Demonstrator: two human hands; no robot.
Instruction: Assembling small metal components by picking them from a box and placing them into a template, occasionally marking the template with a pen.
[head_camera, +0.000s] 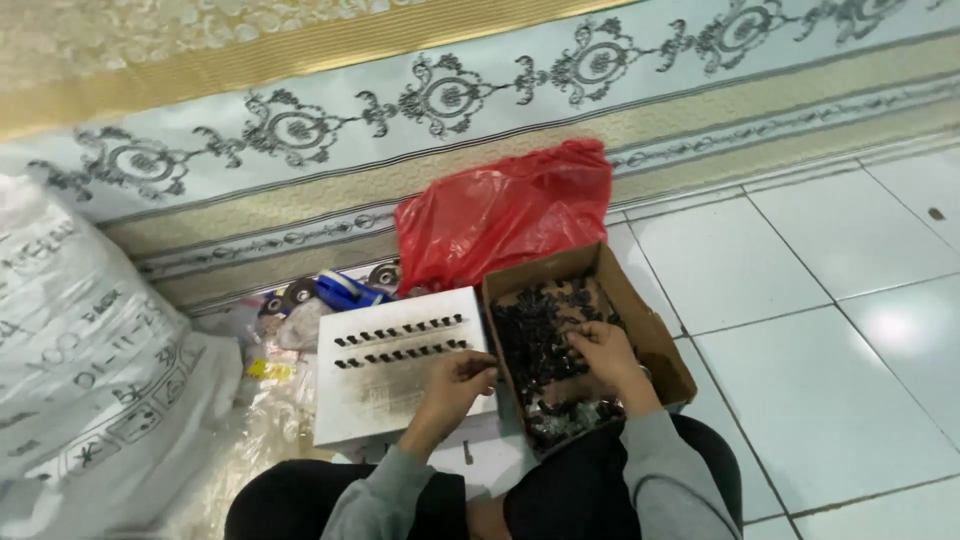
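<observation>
The left hand (452, 382) rested on the near right edge of the white board (400, 375), fingers curled; what it gripped could not be told. Right of the board, the right hand (603, 352) reached into the box (655, 345), fingers closed among small black parts (535, 345). Two rows of parts (400, 342) sat on the board. Behind the board lay a red bag (505, 215).

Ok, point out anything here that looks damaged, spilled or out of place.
Nothing looks spilled. The small black parts stay inside the cardboard box, where the right hand rests. The left hand is at the white board, whose two rows look even.
</observation>
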